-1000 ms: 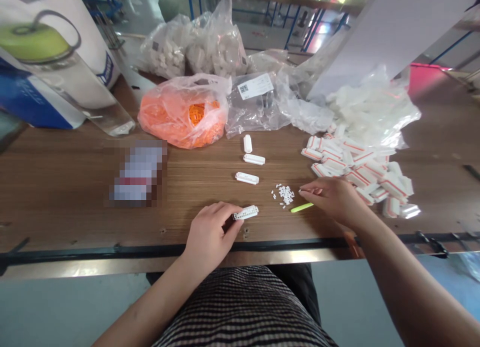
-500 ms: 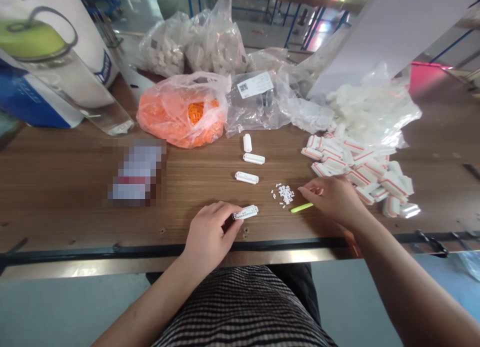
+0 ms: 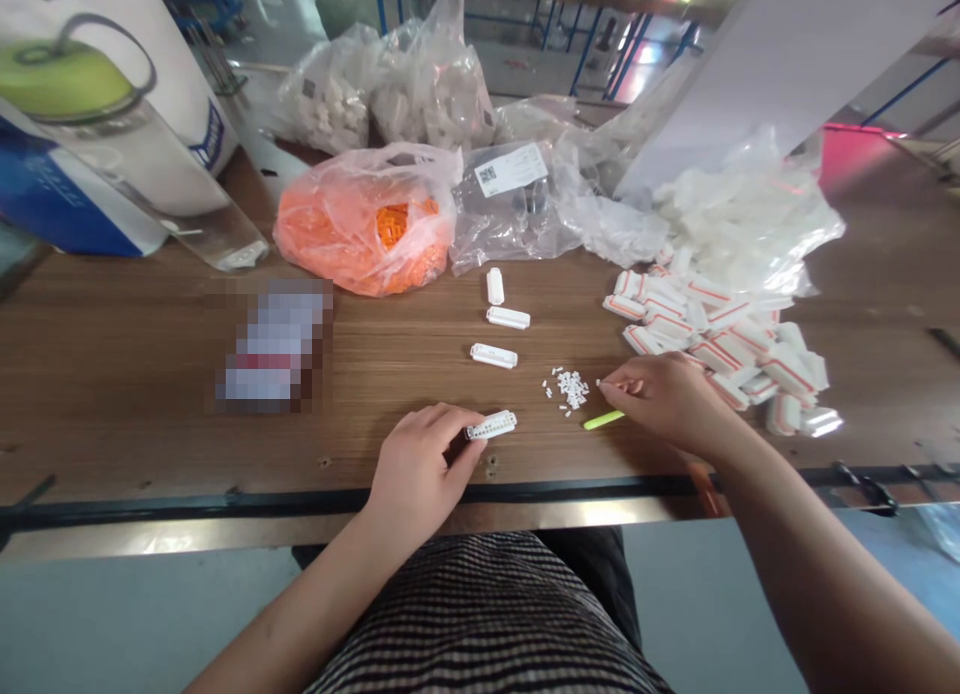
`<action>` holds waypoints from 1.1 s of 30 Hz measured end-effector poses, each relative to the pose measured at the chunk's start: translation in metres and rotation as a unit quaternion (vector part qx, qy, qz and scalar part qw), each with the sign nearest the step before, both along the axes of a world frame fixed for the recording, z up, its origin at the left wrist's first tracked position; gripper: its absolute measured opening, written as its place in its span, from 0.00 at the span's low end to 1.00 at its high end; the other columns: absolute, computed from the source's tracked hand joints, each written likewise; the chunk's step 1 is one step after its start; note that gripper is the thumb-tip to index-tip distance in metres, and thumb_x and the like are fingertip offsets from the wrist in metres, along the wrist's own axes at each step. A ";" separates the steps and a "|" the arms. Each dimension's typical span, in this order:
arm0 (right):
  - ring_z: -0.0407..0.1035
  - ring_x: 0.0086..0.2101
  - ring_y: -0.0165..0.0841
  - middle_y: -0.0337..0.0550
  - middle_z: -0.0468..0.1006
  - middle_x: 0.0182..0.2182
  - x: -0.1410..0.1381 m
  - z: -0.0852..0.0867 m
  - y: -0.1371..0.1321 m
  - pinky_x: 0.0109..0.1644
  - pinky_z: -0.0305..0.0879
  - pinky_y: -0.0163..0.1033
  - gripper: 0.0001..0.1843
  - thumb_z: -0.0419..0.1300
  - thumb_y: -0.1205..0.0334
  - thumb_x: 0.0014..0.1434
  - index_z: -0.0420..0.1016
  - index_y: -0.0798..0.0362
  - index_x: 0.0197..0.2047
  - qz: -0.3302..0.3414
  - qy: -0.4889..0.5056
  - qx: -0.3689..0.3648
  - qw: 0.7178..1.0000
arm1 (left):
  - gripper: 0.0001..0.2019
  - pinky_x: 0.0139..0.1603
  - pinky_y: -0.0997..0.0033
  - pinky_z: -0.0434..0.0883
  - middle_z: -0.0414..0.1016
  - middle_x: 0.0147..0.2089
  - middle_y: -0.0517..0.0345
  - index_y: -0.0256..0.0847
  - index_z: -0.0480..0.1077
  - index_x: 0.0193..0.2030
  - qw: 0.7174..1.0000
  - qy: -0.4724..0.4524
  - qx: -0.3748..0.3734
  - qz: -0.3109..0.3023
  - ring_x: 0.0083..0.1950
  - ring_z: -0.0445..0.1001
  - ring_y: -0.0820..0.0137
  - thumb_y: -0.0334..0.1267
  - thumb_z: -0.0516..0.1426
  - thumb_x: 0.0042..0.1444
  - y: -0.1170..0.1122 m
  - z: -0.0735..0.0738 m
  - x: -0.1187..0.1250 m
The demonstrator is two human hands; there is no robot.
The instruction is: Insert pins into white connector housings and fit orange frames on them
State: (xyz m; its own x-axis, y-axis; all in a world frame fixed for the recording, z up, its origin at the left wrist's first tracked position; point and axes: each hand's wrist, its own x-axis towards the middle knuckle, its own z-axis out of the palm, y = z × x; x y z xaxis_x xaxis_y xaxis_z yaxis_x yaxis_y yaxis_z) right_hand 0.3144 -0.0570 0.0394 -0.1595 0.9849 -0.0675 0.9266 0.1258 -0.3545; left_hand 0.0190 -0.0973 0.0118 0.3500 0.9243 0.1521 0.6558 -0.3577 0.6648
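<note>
Where the hands are: lower middle of the frame, at the near edge of a wooden bench [image 3: 135,414].
Left hand [image 3: 420,464]: fingers [image 3: 450,421] closed on the end of a white plastic strip [image 3: 491,425], which has a row of small holes and lies on the bench just right of the hand.
Right hand [image 3: 667,399]: thumb and first finger drawn narrow, tips just right of a small heap of white pegs [image 3: 571,388]; too small to tell whether they pinch a peg.
Under the right hand: a yellow-green stick [image 3: 604,420], close by the palm.
Middle of the bench: two white plastic bars [image 3: 493,355] lie in a loose column, with a white plug [image 3: 495,286] above them.
Right of the frame: a loose pile of white parts with orange stripes [image 3: 720,344].
Along the back: an orange plastic bag [image 3: 367,224] and a labelled clear bag [image 3: 510,204].
Left of the frame: a pixelated packet [image 3: 274,344], blurred past naming.
Upper left: a printed box [image 3: 97,104].
</note>
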 end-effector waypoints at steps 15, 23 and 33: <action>0.76 0.28 0.37 0.40 0.84 0.28 0.002 -0.010 -0.001 0.32 0.66 0.39 0.11 0.58 0.57 0.53 0.82 0.48 0.29 -0.066 0.008 0.012 0.998 | 0.06 0.40 0.61 0.70 0.77 0.38 0.58 0.43 0.73 0.43 1.000 -0.002 0.002 0.002 0.37 0.73 0.65 0.33 0.59 0.59 -0.001 -0.001 0.000; 0.72 0.22 0.33 0.37 0.80 0.21 -0.006 -0.016 -0.005 0.27 0.63 0.37 0.09 0.59 0.58 0.51 0.80 0.49 0.26 -0.107 0.062 0.025 0.992 | 0.06 0.40 0.62 0.69 0.77 0.38 0.59 0.44 0.73 0.43 1.000 0.004 0.001 0.000 0.37 0.73 0.65 0.32 0.59 0.59 -0.001 0.000 0.000; 0.68 0.27 0.29 0.35 0.76 0.22 -0.081 0.003 -0.015 0.42 0.64 0.41 0.08 0.59 0.62 0.58 0.76 0.50 0.28 0.113 0.232 0.014 0.966 | 0.05 0.38 0.62 0.69 0.76 0.36 0.58 0.44 0.73 0.43 1.000 0.007 0.002 0.002 0.36 0.73 0.65 0.34 0.59 0.60 -0.001 0.000 0.000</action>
State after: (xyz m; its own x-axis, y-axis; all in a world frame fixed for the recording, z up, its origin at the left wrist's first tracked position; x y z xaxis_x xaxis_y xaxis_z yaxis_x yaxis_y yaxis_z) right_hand 0.2329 -0.0724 0.0425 -0.3767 0.9220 0.0899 0.6162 0.3218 -0.7188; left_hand 0.0195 -0.0987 0.0121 0.3487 0.9248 0.1518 0.6657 -0.3585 0.6545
